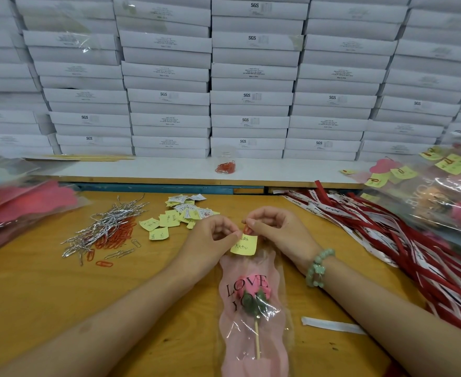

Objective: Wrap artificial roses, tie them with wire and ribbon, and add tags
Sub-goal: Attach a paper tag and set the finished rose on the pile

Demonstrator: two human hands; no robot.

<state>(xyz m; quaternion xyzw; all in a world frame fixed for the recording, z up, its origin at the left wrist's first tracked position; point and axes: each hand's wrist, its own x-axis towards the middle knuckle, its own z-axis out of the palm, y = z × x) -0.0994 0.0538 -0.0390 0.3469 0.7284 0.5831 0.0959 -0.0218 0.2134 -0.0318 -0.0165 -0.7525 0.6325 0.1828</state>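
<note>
Left of the pink artificial rose (pixel 253 287) in its clear sleeve on the wooden desk (pixel 46 289) lie silver wire ties (pixel 106 223). At the sleeve's top, the left hand (pixel 213 235) has its fingers pinched on a yellow paper tag (pixel 244 245). The right hand (pixel 274 229) has its fingers pinched on the tag's red paper clip (pixel 247 229). Red and white ribbons (pixel 387 235) lie to the right.

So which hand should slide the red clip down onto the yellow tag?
Right. The right hand pinches the red clip at the top edge of the yellow tag, while the left hand holds the tag's side, so it likely suits steadying.
</note>
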